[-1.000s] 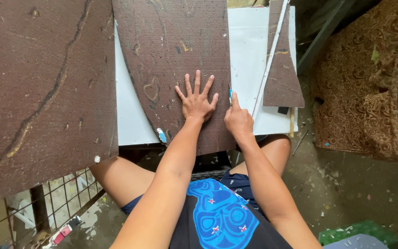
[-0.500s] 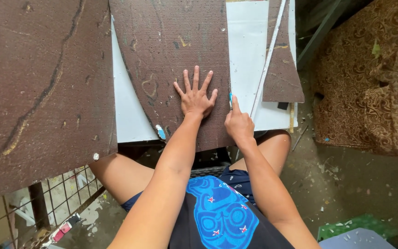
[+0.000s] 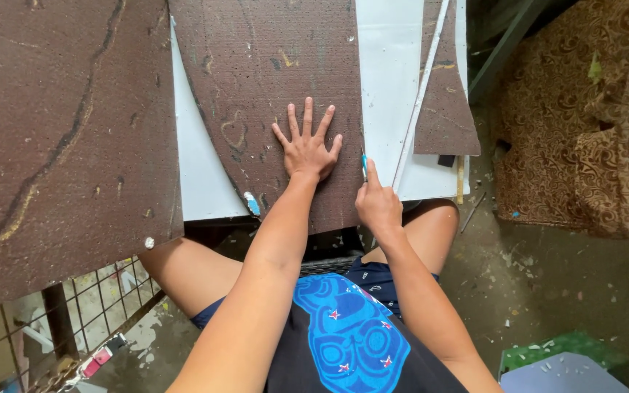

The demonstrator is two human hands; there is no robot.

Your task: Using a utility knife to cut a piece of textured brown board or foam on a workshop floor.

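Pressing the brown board (image 3: 271, 87) flat at twelve o'clock with an open, spread left hand (image 3: 307, 149), the right hand (image 3: 376, 204) closes its grip on a blue-tipped cutter (image 3: 364, 164) at the board's right edge, mid-cut by my judgement; next needs a steady pull.

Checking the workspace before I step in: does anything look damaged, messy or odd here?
The large brown board at left has a long crack-like line and paint stains. Scraps and white flecks litter the floor. The left hand presses flat on the middle board.
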